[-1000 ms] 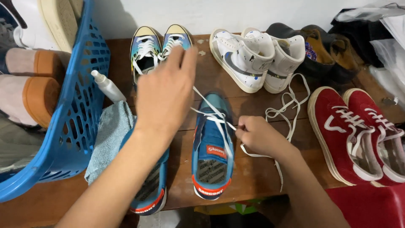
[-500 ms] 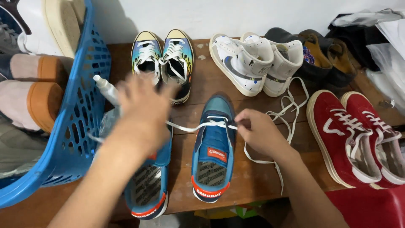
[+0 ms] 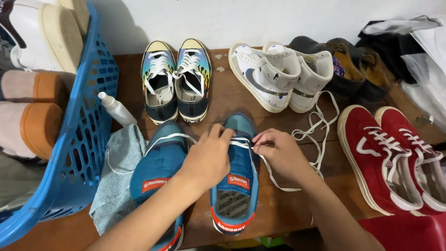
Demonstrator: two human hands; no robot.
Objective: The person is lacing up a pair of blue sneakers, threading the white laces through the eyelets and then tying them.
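Head view: we look down on a brown wooden bench [image 3: 232, 100] crowded with shoes.
Change: a second ago our left hand [image 3: 209, 155] was raised over the far shoes with a length of flat white shoelace [image 3: 241, 143] drawn out; half a second ago it swept left, pulling the lace sideways; now it is back down on the shoe.
Meaning: we judge one lace pass pulled through and the next crossing begun.
Left hand: fingers curled over the tongue of the teal-blue suede running shoe with orange heel trim [image 3: 234, 179], fingertips pinching the lace at the eyelets.
Right hand: our right hand [image 3: 278, 151] pinches the same lace from the right side, its loose end trailing near and right.
Shoe's place: under and between both hands, toe pointing far.
Beside it: matching teal shoe [image 3: 158, 167] just left, on a grey cloth [image 3: 116, 186]; blue plastic basket [image 3: 79, 139] further left.
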